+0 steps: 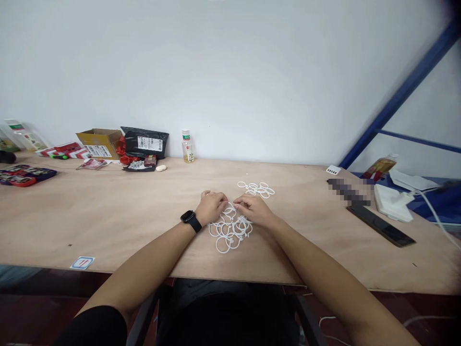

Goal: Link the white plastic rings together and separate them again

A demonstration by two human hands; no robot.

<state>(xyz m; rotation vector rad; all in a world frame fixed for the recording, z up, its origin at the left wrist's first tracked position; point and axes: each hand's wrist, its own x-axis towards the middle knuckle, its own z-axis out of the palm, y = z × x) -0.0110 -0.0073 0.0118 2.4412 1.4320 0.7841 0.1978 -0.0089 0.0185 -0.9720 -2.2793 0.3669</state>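
Observation:
A pile of several white plastic rings (230, 230) lies on the wooden table (108, 216) in front of me. My left hand (212, 205), with a black watch on its wrist, rests at the pile's left top edge, fingers curled around a ring. My right hand (254, 207) sits at the pile's right top edge, fingers pinched on the same ring between the two hands. A smaller group of white rings (256, 189) lies just beyond my right hand.
At the back left stand a cardboard box (99, 143), a black parcel bag (146, 142), a small bottle (187, 146) and red packets. A black bar (380, 226), white devices and a blue metal frame (399, 96) are at the right. The table's front edge runs near my elbows.

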